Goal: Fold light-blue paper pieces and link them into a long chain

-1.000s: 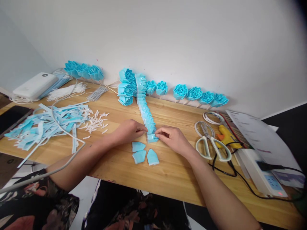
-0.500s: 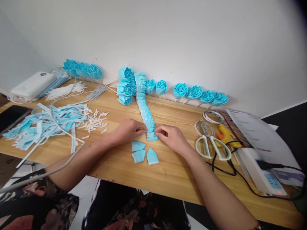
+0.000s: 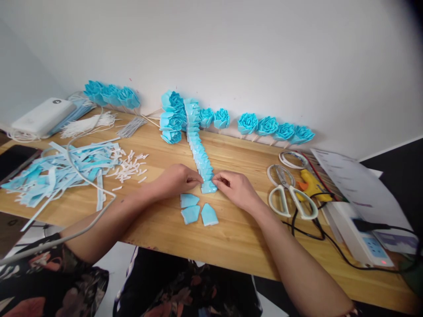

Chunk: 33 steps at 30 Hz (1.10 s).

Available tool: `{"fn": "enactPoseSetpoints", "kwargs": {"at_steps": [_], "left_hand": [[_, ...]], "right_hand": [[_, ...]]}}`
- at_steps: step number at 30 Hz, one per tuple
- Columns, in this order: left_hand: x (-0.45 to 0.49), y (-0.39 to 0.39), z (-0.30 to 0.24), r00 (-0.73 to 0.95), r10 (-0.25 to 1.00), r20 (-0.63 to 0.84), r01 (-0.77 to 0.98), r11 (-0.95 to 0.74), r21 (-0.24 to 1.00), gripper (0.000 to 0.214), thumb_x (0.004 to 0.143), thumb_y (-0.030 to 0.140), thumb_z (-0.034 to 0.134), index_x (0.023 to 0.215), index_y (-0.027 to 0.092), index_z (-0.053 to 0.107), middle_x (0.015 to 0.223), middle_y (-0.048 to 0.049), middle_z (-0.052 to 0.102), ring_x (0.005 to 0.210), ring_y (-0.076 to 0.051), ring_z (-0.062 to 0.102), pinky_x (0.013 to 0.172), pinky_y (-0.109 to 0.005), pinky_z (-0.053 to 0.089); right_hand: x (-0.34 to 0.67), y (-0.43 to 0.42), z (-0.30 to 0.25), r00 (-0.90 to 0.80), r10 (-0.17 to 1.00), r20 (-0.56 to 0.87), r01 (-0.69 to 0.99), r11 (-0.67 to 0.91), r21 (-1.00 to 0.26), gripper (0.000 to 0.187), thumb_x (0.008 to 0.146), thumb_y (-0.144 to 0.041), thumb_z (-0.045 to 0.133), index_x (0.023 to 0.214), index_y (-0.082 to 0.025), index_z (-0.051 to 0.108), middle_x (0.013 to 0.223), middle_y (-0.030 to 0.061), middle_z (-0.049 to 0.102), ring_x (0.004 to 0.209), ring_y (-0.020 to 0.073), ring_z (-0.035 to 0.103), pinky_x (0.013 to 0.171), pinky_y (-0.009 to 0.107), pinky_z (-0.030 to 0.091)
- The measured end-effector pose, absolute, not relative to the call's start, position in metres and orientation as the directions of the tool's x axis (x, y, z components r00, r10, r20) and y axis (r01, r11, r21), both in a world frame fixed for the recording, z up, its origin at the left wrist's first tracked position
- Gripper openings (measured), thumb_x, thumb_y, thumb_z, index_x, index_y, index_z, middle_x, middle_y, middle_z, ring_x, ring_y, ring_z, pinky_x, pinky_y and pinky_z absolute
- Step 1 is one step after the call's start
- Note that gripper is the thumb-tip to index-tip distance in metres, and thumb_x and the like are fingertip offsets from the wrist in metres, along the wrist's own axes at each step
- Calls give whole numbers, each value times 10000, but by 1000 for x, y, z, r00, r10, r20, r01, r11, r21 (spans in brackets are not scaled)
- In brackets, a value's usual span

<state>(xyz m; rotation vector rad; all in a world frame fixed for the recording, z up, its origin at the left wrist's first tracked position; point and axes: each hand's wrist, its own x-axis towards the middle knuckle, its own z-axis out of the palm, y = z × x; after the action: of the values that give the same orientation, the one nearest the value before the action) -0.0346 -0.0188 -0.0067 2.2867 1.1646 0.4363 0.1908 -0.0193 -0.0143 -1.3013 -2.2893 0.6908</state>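
A long strip of overlapping blue petals (image 3: 200,152), with shiny clear tape along it, runs from the flowers at the wall down to the middle of the wooden table. My left hand (image 3: 180,180) pinches the left edge of the strip close to its near end. On the opposite edge, the thumb and fingers of my right hand (image 3: 233,187) are closed in a pinch too. Just below the strip lie three loose pieces: an upper left petal (image 3: 189,200), a lower left petal (image 3: 190,215) and a pointed right petal (image 3: 209,215).
Blue flowers on sticks (image 3: 267,126) line the wall. To the left are cut blue strips (image 3: 72,169), white scraps (image 3: 130,166), a phone (image 3: 16,160) and a white power bank (image 3: 42,116). Scissors (image 3: 287,187), a yellow glue gun (image 3: 310,187) and a power strip (image 3: 360,237) lie right.
Both hands stay pinched at the sides of the strip's near end, with hardly any movement. The whole view has shifted slightly.
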Motion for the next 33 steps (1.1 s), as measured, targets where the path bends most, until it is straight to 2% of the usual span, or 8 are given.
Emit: {"fn": "enactPoseSetpoints", "kwargs": {"at_steps": [5, 8, 11, 16, 19, 26, 30, 33], "left_hand": [[-34, -18, -8, 602, 797, 45, 672, -536, 511, 279, 845, 188, 484, 927, 230, 748, 902, -21, 747, 724, -133, 648, 620, -197, 395], [-34, -18, -8, 611, 790, 58, 665, -551, 504, 282, 839, 167, 477, 891, 218, 750, 866, -24, 745, 705, -128, 638, 611, -196, 385], [-35, -19, -5, 591, 804, 59, 655, -521, 548, 280, 834, 173, 476, 908, 209, 743, 850, -24, 738, 698, -123, 620, 614, -196, 390], [-36, -20, 5, 513, 857, 47, 643, -420, 641, 281, 829, 191, 478, 962, 186, 725, 679, 11, 674, 567, -86, 522, 538, -179, 350], [-34, -21, 3, 534, 844, 49, 623, -432, 652, 300, 834, 190, 468, 996, 191, 722, 735, 0, 698, 601, -93, 553, 565, -182, 378], [-29, -20, -14, 541, 838, 73, 701, -497, 511, 348, 835, 172, 456, 1075, 244, 698, 957, -32, 738, 763, -150, 654, 661, -221, 433], [-25, -21, -16, 555, 827, 85, 735, -536, 415, 295, 867, 222, 457, 1009, 243, 715, 896, -42, 738, 755, -166, 655, 670, -234, 433], [-23, -22, -16, 557, 825, 101, 743, -548, 384, 282, 878, 236, 458, 984, 242, 719, 832, -40, 734, 724, -161, 647, 665, -231, 432]], "right_hand": [[196, -23, -2, -503, 837, 216, 623, 524, -581, 217, 910, -217, 469, 976, -228, 675, 973, 36, 707, 878, 174, 638, 751, 276, 448], [197, -24, 0, -512, 818, 262, 628, 565, -535, 249, 881, -159, 471, 992, -232, 682, 958, 43, 703, 906, 189, 630, 780, 298, 457], [197, -23, -2, -504, 829, 243, 653, 550, -521, 260, 859, -130, 475, 958, -232, 692, 952, 43, 706, 886, 190, 632, 776, 307, 465], [197, -20, -8, -496, 849, 181, 697, 514, -499, 262, 847, -115, 486, 946, -232, 699, 986, 38, 710, 907, 189, 636, 788, 304, 467], [197, -20, -9, -495, 854, 158, 717, 505, -481, 262, 850, -119, 487, 947, -233, 702, 993, 33, 711, 913, 189, 639, 780, 298, 466], [196, -19, -12, -485, 863, 143, 715, 486, -503, 276, 841, -110, 488, 935, -234, 716, 980, 41, 719, 896, 193, 650, 785, 311, 475], [198, -18, -13, -456, 879, 141, 694, 451, -562, 247, 841, -121, 493, 916, -232, 701, 968, 27, 730, 888, 185, 665, 800, 306, 478], [199, -18, -13, -395, 907, 147, 698, 400, -594, 229, 837, -138, 505, 967, -234, 668, 850, 4, 731, 767, 169, 668, 720, 286, 484]]}}
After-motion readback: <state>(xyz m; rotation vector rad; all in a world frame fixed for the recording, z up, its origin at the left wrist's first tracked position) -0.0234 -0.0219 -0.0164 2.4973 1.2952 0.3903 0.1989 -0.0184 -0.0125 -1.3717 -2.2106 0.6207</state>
